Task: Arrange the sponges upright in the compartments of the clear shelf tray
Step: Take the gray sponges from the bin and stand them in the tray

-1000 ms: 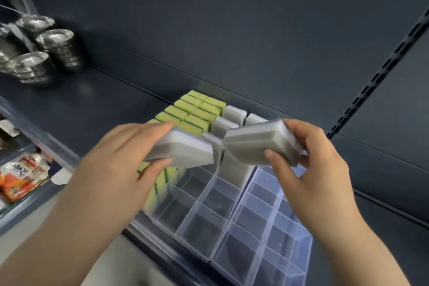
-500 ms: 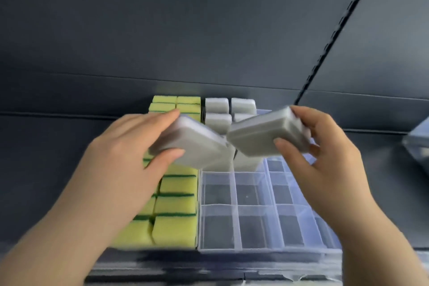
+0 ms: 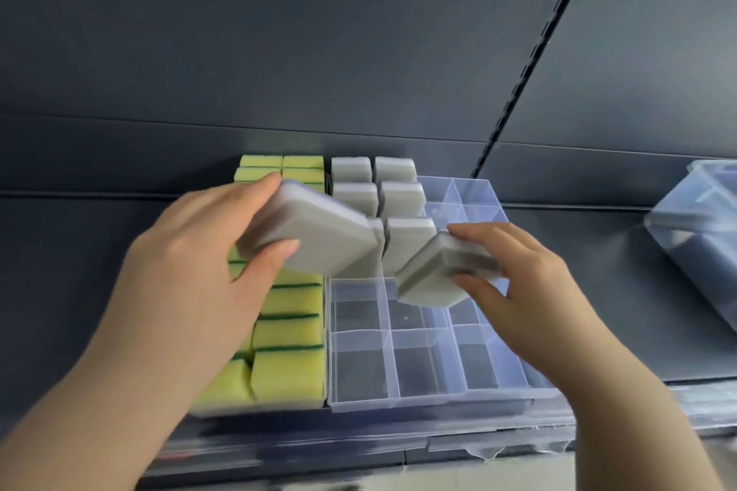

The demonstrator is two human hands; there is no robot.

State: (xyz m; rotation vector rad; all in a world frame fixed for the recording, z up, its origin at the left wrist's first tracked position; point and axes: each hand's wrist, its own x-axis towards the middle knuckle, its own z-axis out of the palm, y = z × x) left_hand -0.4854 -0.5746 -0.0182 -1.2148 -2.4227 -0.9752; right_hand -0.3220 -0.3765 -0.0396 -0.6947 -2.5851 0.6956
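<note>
Pinched in our right hand (image 3: 530,291), the grey sponge (image 3: 438,275) hangs tilted at mid-frame, over the empty front rows of the clear tray (image 3: 430,397). We should turn it on edge, then lower it straight down. Our left hand (image 3: 191,271) grips a second grey sponge (image 3: 319,235). Further up, roughly 6 grey sponges (image 3: 353,171) stand upright, some hidden by hands. Yellow sponges (image 3: 289,371) pack the lower left.

Left grey sponge (image 3: 319,239) and right grey sponge (image 3: 432,279) tilt above the clear tray (image 3: 399,401) — yellow sponges (image 3: 287,371) upright alongside
</note>
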